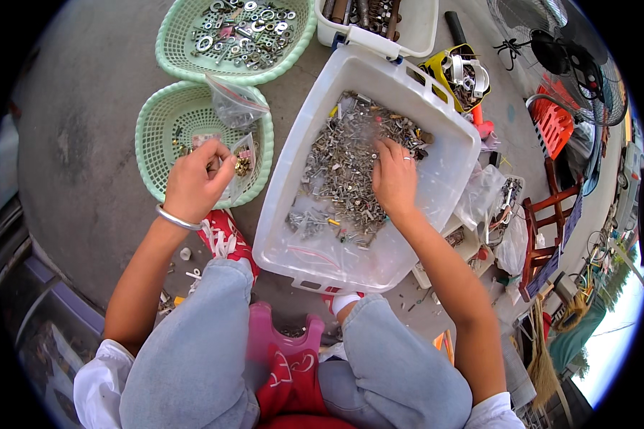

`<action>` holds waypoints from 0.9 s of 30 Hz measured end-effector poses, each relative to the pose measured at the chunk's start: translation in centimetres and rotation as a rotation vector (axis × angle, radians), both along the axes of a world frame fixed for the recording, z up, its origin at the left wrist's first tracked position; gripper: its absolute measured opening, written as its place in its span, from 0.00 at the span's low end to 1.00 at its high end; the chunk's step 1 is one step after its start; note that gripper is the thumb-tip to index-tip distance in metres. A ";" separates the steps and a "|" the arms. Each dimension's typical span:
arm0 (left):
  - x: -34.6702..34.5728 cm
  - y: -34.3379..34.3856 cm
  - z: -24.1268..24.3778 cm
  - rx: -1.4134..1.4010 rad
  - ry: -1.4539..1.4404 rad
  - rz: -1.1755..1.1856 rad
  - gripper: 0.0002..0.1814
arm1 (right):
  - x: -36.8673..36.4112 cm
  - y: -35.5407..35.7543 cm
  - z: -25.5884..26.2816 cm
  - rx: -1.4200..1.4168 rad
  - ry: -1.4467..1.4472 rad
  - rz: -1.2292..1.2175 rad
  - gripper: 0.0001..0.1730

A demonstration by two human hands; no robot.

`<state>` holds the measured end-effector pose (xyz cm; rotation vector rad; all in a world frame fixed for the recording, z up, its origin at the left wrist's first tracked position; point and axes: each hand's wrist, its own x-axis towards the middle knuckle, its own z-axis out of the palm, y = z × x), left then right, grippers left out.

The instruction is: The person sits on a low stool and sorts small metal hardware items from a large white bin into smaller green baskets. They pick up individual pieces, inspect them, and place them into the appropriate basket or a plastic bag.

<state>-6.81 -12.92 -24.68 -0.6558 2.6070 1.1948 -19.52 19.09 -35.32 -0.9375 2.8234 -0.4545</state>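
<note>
A large translucent plastic bin (pixel 279 214) stands before me, its bottom strewn with mixed screws and small metal hardware (pixel 349 161). My right hand (pixel 396 174) reaches into the bin with its fingertips at the hardware; what they touch is hidden. Over the nearer green plastic basket (pixel 146 134) is my left hand (pixel 201 174), its fingers curled and thumb near them; whether it holds something small cannot be seen. That basket has a clear zip bag (pixel 236 104) at its rim and a bag of brass-coloured pieces (pixel 243 163) inside. Another green basket (pixel 166 48) holds washers, nuts and bolts.
A white box (pixel 429 32) with rusty rods adjoins the bin's far end. Beside it is a yellow container (pixel 437 64) of metal parts. A fan (pixel 569 59), plastic bags (pixel 480 195) and a wooden chair frame (pixel 531 241) stand to the right. A pink stool (pixel 260 327) is between my legs.
</note>
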 end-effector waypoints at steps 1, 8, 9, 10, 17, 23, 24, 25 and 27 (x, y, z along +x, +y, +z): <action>0.0 0.1 0.1 -0.007 0.003 -0.002 0.08 | 0.1 0.0 0.3 -0.021 -0.044 -0.009 0.16; -0.8 2.9 1.6 0.356 0.000 0.092 0.07 | -3.1 -1.4 -0.1 -0.097 -0.025 -0.107 0.04; -0.9 3.6 1.8 0.491 -0.002 0.127 0.07 | -3.8 -1.6 -0.5 -0.078 0.015 -0.088 0.04; -1.0 4.3 1.8 0.592 0.010 0.115 0.07 | -4.2 -1.7 -0.9 -0.070 0.013 -0.094 0.05; 0.1 7.8 1.1 1.167 -0.372 0.174 0.11 | -5.0 -2.5 -1.4 0.035 -0.012 -0.031 0.06; 1.2 8.4 -0.5 1.211 -0.354 0.131 0.12 | -4.9 -2.6 -1.3 0.000 -0.099 -0.133 0.05; 1.3 8.4 -0.6 1.207 -0.359 0.125 0.12 | -4.9 -2.9 -1.0 -0.001 -0.107 -0.157 0.05; 1.4 8.5 -0.7 1.204 -0.364 0.120 0.12 | -4.8 -3.1 -0.8 -0.001 -0.115 -0.181 0.05; 1.5 8.5 -0.9 1.209 -0.369 0.118 0.12 | -5.1 -3.2 -1.3 -0.011 -0.109 -0.174 0.05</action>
